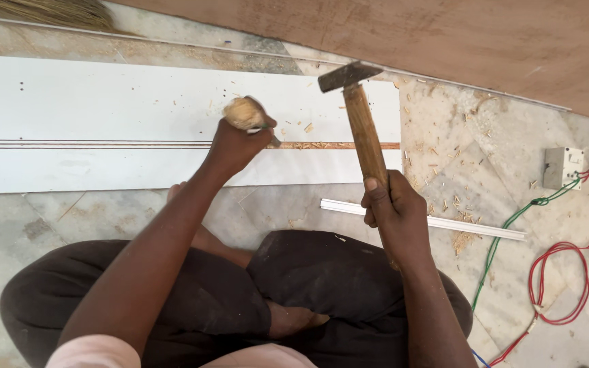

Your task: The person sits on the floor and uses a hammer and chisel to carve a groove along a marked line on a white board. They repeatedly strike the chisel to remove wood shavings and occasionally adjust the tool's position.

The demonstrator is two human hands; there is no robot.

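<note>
My left hand (236, 143) grips a chisel (245, 113) by its frayed wooden handle, its tip set into the narrow groove (335, 145) cut along a white laminated board (103, 102). My right hand (393, 208) holds a hammer (363, 129) by its wooden handle, the steel head raised above and to the right of the chisel top. Wood chips lie in and around the groove near the chisel. I sit cross-legged in dark trousers (308, 279) at the board's near edge.
A thin white strip (458, 225) lies on the stone floor to the right. Red and green wires (560, 272) run from a grey switch box (562, 167) at far right. A brown plywood sheet (444, 34) spans the top. Broom bristles (42, 10) show top left.
</note>
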